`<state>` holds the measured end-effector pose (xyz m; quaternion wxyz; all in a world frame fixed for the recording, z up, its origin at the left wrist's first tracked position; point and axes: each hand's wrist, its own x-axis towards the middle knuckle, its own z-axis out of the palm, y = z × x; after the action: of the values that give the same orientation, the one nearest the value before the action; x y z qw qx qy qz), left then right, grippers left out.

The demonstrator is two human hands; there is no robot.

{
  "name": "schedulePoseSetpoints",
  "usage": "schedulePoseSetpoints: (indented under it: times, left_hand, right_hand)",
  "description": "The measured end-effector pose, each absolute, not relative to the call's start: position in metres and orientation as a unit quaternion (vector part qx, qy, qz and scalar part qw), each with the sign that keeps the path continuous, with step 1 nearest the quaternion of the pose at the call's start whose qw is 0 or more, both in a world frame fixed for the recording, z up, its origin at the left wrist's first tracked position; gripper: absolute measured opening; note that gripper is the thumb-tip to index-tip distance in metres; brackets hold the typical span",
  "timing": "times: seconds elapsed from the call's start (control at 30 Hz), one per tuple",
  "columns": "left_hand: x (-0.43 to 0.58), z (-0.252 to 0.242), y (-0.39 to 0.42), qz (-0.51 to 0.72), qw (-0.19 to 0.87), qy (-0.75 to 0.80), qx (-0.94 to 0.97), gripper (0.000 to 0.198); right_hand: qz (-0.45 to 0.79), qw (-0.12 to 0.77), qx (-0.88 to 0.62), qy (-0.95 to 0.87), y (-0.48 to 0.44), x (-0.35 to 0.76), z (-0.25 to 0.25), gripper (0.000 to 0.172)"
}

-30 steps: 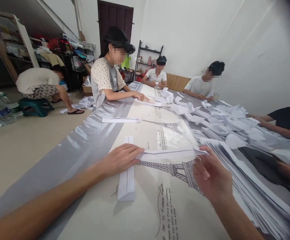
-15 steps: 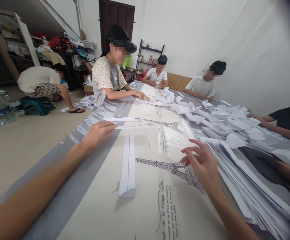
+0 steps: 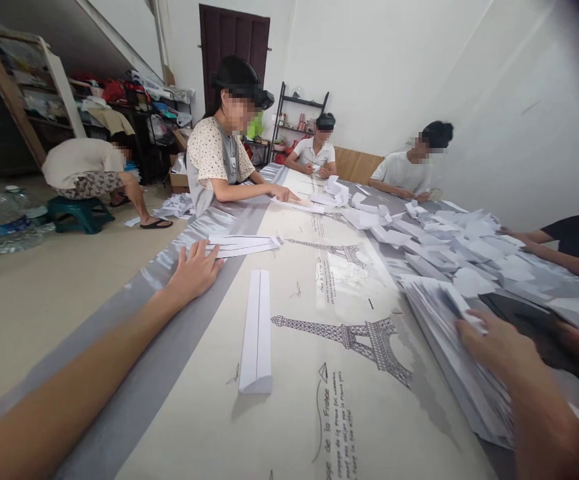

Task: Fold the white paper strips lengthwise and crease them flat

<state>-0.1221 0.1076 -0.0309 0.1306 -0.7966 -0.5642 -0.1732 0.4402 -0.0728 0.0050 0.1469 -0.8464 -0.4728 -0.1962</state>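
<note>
Fingers of L hand point(image 3: 193, 273), head view, are slightly spread, resting on L ends of flat folded white paper strips point(image 3: 246, 247); they hide those ends, so exact no. can't be told. R hand point(image 3: 504, 347) is blurred at the R edge of a thick stack of white paper sheets point(image 3: 444, 337); fingertips touch it, but can't tell if they pinch a sheet. Stack's lower R part is hidden behind R wrist. Long folded white paper strip w/ dark centre line point(image 3: 256, 327) lies alone betw. the hands, on a cream runner printed w/ Eiffel Towers point(image 3: 194, 413). Beyond R hand, flat dark item point(image 3: 519, 317) is partly covered, hard to ID. Co-worker's black sleeve point(image 3: 576, 231) is cut off at R edge.
</note>
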Motion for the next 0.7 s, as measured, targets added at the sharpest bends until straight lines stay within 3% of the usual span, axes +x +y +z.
schedulePoseSetpoints:
  times: [0.1,0.27,0.53,0.6,0.7]
  left_hand:
    - [-0.112,-0.026,0.102,-0.188,0.165,-0.564,-0.787,0.045]
    - [-0.102,-0.035,0.097,-0.170,0.143,-0.557,-0.800,0.044]
    - [-0.095,-0.029,0.090,-0.241,0.136,-0.520,-0.808,0.050]
    - [-0.086,-0.019,0.081,-0.280,0.091,-0.480,-0.826,0.049]
    - [-0.068,-0.006,0.059,-0.310,-0.082,-0.435,-0.841,0.049]
  right_hand:
    - [-0.109,0.096,-0.876,-0.459,-0.077,0.430,-0.002,0.041]
    - [-0.069,0.075,-0.897,-0.430,-0.085,0.398,0.017,0.049]
    - [-0.058,0.116,-0.872,-0.471,-0.087,0.388,0.025,0.037]
    - [-0.072,0.142,-0.857,-0.489,-0.084,0.382,0.026,0.032]
    - [-0.108,0.205,-0.825,-0.515,-0.081,0.352,0.031,0.027]
